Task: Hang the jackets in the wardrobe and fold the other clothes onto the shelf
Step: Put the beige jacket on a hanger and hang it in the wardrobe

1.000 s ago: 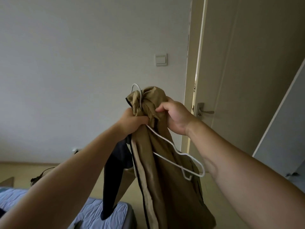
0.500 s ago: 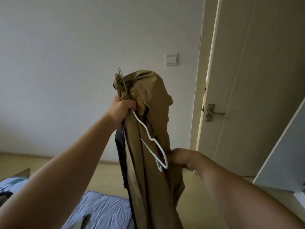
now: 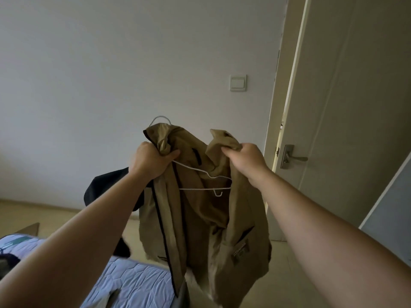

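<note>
While held up above the bed (image 3: 133, 283): khaki jacket (image 3: 200, 218), white hanger (image 3: 200, 189) inside.
Clutched at collar and hanger by left hand (image 3: 151, 160), pinched at opposite edge by right hand (image 3: 244, 158).

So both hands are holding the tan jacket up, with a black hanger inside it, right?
No, the hanger is white, not black, as the head view shows. The left hand and right hand do hold the tan jacket up.

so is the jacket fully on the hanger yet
Half on: one end of the hanger shows bare inside the open jacket, and the right hand holds that collar side clear of it.
</note>
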{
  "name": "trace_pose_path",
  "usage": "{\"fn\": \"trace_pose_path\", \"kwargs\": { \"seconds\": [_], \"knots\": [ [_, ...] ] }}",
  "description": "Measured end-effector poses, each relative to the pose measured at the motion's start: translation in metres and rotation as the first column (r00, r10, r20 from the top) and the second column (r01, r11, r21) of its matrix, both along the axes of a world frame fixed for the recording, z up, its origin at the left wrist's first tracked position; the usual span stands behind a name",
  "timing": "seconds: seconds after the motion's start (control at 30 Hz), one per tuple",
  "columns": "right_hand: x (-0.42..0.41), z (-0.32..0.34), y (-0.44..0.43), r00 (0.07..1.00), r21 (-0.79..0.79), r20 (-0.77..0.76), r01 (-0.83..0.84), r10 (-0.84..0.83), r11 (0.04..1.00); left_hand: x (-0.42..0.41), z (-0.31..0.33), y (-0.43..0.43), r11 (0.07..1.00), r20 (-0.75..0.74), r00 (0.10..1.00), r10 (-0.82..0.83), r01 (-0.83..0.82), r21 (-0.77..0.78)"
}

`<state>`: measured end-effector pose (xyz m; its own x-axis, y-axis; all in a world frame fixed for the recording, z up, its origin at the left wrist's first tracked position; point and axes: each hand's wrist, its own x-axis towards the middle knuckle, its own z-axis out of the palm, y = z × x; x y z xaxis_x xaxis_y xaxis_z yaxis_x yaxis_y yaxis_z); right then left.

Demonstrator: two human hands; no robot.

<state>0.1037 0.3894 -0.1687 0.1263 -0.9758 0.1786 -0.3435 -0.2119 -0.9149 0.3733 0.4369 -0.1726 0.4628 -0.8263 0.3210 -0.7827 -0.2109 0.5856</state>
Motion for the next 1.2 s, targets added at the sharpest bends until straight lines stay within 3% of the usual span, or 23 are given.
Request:
{"fn": "trace_pose_path", "kwargs": {
  "seconds": [0.2, 0.3, 0.37, 0.4, 0.47, 0.5, 0.53, 0.6, 0.63, 0.67, 0.7, 0.77, 0.83, 0.87, 1.03, 1.2],
  "knots": [
    [0.011, 0.019, 0.012, 0.993, -0.209, 0.104, -0.028, 0.051, 0.978, -0.032, -0.018, -0.008, 1.0, 0.077, 0.997, -0.003, 0.004, -0.016],
    [0.009, 0.028, 0.02, 0.985, -0.23, 0.067, -0.14, 0.159, 0.963, -0.051, -0.023, -0.016, 0.997, -0.04, 0.996, -0.078, 0.077, -0.019],
    [-0.003, 0.029, 0.025, 0.955, -0.063, -0.061, -0.294, 0.291, 0.954, -0.059, -0.019, -0.024, 0.995, -0.159, 0.982, -0.098, 0.092, -0.043],
    [-0.011, 0.027, 0.028, 0.914, 0.099, -0.146, -0.368, 0.38, 0.924, -0.063, -0.016, -0.028, 0.991, -0.212, 0.969, -0.125, 0.114, -0.064],
    [-0.03, 0.019, 0.033, 0.761, 0.402, -0.302, -0.444, 0.574, 0.801, -0.074, -0.011, -0.036, 0.976, -0.294, 0.932, -0.211, 0.183, -0.119],
    [-0.039, 0.012, 0.033, 0.719, 0.441, -0.357, -0.433, 0.597, 0.786, -0.081, -0.01, -0.04, 0.967, -0.307, 0.918, -0.25, 0.22, -0.13],
    [-0.048, 0.003, 0.033, 0.737, 0.377, -0.412, -0.397, 0.536, 0.837, -0.09, -0.01, -0.043, 0.959, -0.305, 0.91, -0.28, 0.252, -0.13],
    [-0.067, -0.009, 0.032, 0.893, 0.002, -0.438, -0.117, 0.106, 0.993, -0.109, -0.01, -0.049, 0.939, -0.306, 0.888, -0.344, 0.32, -0.128],
    [-0.078, -0.014, 0.03, 0.893, -0.218, -0.416, 0.083, -0.169, 0.972, -0.119, -0.012, -0.051, 0.921, -0.317, 0.865, -0.389, 0.365, -0.133],
    [-0.089, -0.02, 0.029, 0.821, -0.387, -0.423, 0.219, -0.384, 0.896, -0.129, -0.013, -0.053, 0.898, -0.325, 0.837, -0.44, 0.418, -0.139],
    [-0.101, -0.026, 0.029, 0.726, -0.458, -0.481, 0.27, -0.492, 0.847, -0.139, -0.014, -0.055, 0.867, -0.325, 0.805, -0.496, 0.477, -0.141],
    [-0.124, -0.038, 0.03, 0.625, -0.377, -0.646, 0.238, -0.438, 0.895, -0.163, -0.015, -0.057, 0.8, -0.318, 0.738, -0.595, 0.583, -0.143],
    [-0.146, -0.05, 0.036, 0.667, -0.255, -0.682, 0.165, -0.298, 0.953, -0.187, -0.015, -0.063, 0.748, -0.327, 0.681, -0.655, 0.645, -0.156],
    [-0.154, -0.056, 0.039, 0.685, -0.266, -0.664, 0.157, -0.298, 0.951, -0.198, -0.013, -0.067, 0.731, -0.335, 0.66, -0.672, 0.664, -0.157],
    [-0.187, -0.06, 0.043, 0.592, -0.545, -0.537, 0.3, -0.601, 0.783, -0.262, 0.0, -0.088, 0.602, -0.321, 0.532, -0.783, 0.779, -0.176],
    [-0.233, -0.046, 0.025, 0.506, -0.619, -0.449, 0.418, -0.736, 0.665, -0.326, 0.015, -0.116, 0.561, -0.278, 0.504, -0.818, 0.805, -0.192]
  ]
}}
